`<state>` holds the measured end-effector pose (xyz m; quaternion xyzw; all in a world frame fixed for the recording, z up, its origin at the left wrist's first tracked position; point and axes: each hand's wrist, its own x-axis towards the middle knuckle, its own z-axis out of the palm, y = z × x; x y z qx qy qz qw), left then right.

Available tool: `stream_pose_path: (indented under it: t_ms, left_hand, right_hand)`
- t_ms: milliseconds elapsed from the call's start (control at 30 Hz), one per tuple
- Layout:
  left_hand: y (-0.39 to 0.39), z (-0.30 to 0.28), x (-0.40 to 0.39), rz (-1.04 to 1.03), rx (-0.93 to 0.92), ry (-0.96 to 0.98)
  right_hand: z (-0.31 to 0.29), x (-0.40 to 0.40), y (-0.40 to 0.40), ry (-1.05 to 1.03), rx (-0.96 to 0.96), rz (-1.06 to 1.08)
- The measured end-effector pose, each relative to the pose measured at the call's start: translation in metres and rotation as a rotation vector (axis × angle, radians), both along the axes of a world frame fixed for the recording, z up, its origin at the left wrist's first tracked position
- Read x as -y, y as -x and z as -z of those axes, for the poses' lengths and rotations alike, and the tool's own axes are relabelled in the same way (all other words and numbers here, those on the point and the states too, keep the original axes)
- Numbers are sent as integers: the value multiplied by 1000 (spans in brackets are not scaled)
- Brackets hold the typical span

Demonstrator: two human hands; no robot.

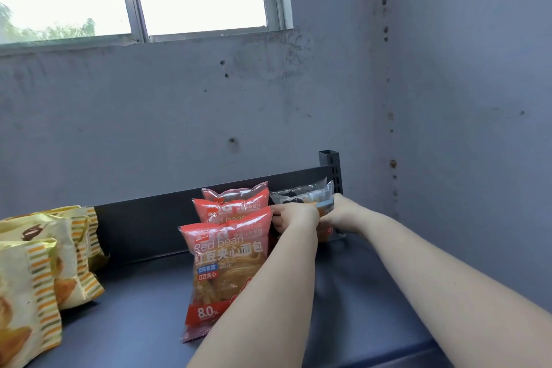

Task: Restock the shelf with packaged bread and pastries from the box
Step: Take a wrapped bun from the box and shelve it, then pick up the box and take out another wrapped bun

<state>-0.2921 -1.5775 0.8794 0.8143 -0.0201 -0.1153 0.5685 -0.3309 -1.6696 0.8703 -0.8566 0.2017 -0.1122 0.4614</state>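
Reaching to the shelf's (pixel 149 323) back right corner, the left hand (pixel 294 216) and right hand (pixel 343 212) both had fingers closed on a clear pastry packet (pixel 301 196), held upright beside three standing red bean bread bags (pixel 227 263); yellow striped bags (pixel 44 263) stood well apart at left.

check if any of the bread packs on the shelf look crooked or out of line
The front red bean pack leans left and sits forward of the two red packs behind it. The clear pack is between both hands, not yet set down.
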Motion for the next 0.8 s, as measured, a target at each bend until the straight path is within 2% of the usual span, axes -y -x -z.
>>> stream_pose_path:
  t_ms: [100, 300, 400, 567, 800]
  left_hand:
    - [9, -11, -3, 63, 193, 10]
    - [40, -39, -5, 133, 471, -150]
    - [44, -47, -20, 185, 602, -103]
    - [43, -71, -61, 106, 869, -220]
    - [25, -93, -148, -44, 1005, -431]
  right_hand:
    - [-6, -8, 9, 7, 60, 67]
    - [-18, -13, 15, 169, 275, 184]
    - [-28, -18, 20, 257, 419, 203]
    - [-47, -42, 24, 416, 529, 204]
    - [-86, -113, 17, 722, 635, 67]
